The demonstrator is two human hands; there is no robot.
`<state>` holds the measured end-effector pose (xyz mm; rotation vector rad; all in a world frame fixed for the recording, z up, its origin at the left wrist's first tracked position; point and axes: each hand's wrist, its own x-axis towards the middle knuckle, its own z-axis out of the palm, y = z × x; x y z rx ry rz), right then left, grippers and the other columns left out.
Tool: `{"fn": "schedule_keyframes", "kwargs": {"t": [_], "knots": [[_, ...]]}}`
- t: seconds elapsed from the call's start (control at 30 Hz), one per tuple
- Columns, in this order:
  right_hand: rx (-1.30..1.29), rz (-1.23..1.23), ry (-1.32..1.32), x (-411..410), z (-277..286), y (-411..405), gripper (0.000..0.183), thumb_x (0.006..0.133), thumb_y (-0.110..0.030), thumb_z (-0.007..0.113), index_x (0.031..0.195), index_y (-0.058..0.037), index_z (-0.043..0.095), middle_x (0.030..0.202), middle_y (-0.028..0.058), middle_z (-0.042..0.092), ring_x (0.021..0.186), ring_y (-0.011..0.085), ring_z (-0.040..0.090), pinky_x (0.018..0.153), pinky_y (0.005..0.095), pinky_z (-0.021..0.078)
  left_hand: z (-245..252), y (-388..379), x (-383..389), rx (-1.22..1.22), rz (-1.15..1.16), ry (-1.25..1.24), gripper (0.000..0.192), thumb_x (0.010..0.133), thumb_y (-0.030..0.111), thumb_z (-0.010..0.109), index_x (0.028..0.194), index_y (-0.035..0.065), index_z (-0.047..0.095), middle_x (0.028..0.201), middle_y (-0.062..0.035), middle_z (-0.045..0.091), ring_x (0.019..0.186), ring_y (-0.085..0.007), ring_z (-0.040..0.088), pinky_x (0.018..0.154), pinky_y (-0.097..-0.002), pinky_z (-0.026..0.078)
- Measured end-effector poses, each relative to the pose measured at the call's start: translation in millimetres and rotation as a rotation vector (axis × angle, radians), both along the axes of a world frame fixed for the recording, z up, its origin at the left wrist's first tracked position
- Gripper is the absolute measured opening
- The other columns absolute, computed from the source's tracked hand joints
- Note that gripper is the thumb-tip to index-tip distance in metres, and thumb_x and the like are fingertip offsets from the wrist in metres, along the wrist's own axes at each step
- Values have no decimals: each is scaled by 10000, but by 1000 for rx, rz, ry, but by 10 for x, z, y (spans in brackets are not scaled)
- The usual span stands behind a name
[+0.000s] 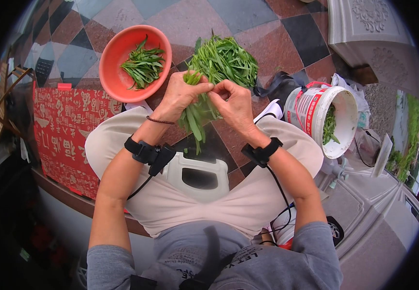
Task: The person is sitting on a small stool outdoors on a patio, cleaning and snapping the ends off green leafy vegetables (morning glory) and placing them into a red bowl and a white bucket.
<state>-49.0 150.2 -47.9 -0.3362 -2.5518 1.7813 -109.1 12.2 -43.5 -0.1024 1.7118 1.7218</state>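
My left hand (184, 92) is closed around a small bunch of leafy green stems (195, 125), whose cut ends stick up above the fingers and whose leaves hang down. The thumb and forefinger of my right hand (231, 103) pinch together beside it, close to my left thumb; whether a leaf or stem is between them is too small to tell. Just beyond my hands a large heap of the same greens (227, 59) lies on the tiled floor. To its left, an orange plastic basin (108, 69) holds a smaller pile of greens (144, 67).
At the right, a white plastic bucket (347, 134) lies tilted with its mouth towards me and some greens inside. Plastic bags (354, 94) are behind it. A red printed mat (64, 134) lies at the left. A pale plastic stool (198, 181) shows between my legs.
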Motion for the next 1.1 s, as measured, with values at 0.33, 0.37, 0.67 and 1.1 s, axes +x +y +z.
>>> {"fn": "schedule_keyframes", "kwargs": {"t": [0.33, 0.37, 0.67, 1.1], "knots": [[273, 88, 207, -179, 141, 285, 135, 754, -27, 584, 886, -34, 607, 770, 85, 537, 616, 198, 557, 535, 298, 438, 38, -70, -13, -105, -164, 53, 111, 741, 121, 676, 759, 64, 582, 626, 52, 525, 496, -12, 432, 429, -163, 323], [368, 198, 266, -193, 167, 290, 158, 757, -24, 577, 909, -54, 610, 795, 83, 525, 639, 219, 562, 544, 306, 443, 15, -85, -6, -101, -196, 86, 106, 743, 121, 672, 765, 61, 588, 627, 53, 527, 499, -11, 436, 433, -162, 328], [615, 536, 342, -173, 170, 447, 163, 721, -43, 607, 883, -64, 613, 752, 70, 499, 674, 246, 560, 557, 340, 445, 83, -85, -12, -98, -280, 16, 107, 750, 147, 661, 770, 49, 623, 607, 67, 504, 494, -10, 411, 438, -160, 312], [574, 498, 348, -92, 95, 432, 55, 686, -65, 583, 685, -27, 544, 684, 98, 468, 601, 284, 536, 521, 366, 443, 11, -71, -19, -52, -328, -24, 127, 768, 163, 657, 783, 42, 622, 603, 61, 500, 487, -22, 409, 444, -164, 327]]}}
